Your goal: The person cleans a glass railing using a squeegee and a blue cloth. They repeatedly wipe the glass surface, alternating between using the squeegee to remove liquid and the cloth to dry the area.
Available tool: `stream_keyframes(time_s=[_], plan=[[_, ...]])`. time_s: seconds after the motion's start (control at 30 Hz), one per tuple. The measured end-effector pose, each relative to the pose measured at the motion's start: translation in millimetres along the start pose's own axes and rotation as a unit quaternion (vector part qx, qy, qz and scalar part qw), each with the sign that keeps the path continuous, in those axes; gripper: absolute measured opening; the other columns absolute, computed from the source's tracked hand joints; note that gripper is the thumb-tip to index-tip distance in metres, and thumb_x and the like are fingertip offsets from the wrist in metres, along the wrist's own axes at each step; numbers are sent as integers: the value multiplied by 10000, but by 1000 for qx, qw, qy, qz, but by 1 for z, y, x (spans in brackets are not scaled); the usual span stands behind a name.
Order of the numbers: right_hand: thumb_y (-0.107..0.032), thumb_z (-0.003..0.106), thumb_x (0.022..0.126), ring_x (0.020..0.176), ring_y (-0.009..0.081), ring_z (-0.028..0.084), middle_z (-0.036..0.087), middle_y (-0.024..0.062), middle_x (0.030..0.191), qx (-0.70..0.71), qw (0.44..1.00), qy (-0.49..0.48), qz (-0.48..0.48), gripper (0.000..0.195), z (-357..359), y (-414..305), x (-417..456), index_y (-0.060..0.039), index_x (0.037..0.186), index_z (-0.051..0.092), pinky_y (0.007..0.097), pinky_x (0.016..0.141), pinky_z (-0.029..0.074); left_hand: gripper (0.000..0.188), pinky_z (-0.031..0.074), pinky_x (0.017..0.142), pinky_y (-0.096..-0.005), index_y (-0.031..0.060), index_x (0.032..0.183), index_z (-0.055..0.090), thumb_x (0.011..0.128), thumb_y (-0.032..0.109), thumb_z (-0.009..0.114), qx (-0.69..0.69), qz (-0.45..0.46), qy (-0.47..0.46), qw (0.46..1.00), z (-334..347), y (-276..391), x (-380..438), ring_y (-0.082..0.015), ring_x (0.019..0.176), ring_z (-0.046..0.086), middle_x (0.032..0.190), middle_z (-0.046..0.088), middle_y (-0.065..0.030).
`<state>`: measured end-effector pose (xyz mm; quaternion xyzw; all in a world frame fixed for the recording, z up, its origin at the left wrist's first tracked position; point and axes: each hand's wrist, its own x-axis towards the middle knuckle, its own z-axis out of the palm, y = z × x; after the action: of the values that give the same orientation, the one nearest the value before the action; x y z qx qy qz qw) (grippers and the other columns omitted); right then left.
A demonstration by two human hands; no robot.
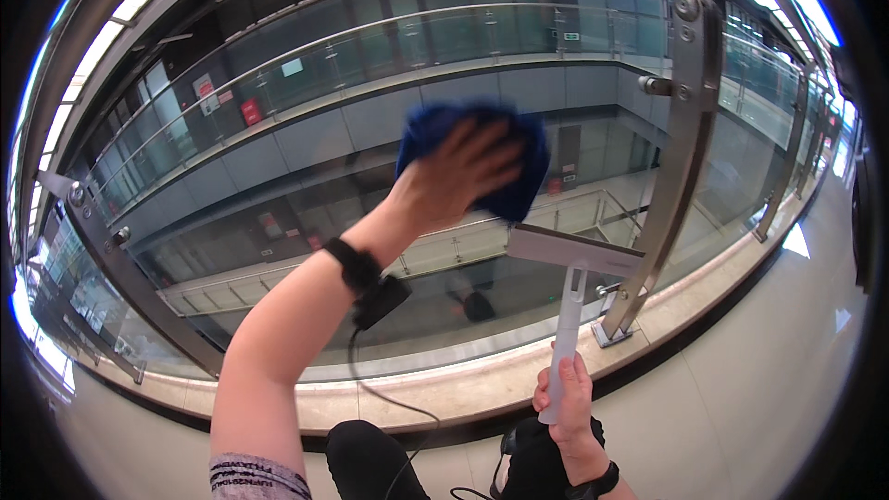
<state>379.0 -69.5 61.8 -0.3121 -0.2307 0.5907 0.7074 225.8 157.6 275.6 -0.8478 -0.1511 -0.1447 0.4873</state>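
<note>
My left hand is spread over a dark blue cloth, which lies against the upright glass railing panel. Both hand and cloth are blurred, and the palm side is hidden. Lower right, my right hand grips the handle of a white squeegee. The squeegee's head points up and away, its wide blade near the foot of the right metal post. Whether the blade touches the glass I cannot tell.
A steel railing post stands right of the panel, another post to its left. Below the glass runs a pale stone ledge. A cable hangs from the left wrist device past my knees.
</note>
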Motion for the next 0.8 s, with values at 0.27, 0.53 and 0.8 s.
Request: stream_keyframes(time_s=[0.27, 0.53, 0.8], plan=[[-309, 474, 973, 476, 116, 468, 495, 48, 682, 9, 1000, 28, -8, 252, -30, -18, 1, -85, 1079, 426, 240, 427, 394, 670, 175, 1114, -506, 278, 1315, 497, 683, 229, 717, 32, -174, 83, 981, -33, -45, 51, -265, 1340, 305, 1425, 395, -7], [-302, 466, 975, 477, 124, 477, 499, 59, 687, 3, 997, 81, 2, 243, -50, -27, 9, -87, 1076, 416, 247, 424, 396, 615, 109, 1134, -510, 292, 1352, 454, 776, 289, 668, 49, -187, 187, 963, -10, -50, 208, -269, 1372, 255, 1460, 353, -16], [-294, 484, 969, 482, 127, 490, 513, 64, 700, 9, 996, 93, -6, 245, -67, -31, 15, -82, 1064, 408, 256, 429, 403, 495, 94, 1142, -471, 263, 1292, 534, 804, 304, 611, 34, -162, 205, 965, 12, -8, 295, -238, 1367, 269, 1429, 408, 10]])
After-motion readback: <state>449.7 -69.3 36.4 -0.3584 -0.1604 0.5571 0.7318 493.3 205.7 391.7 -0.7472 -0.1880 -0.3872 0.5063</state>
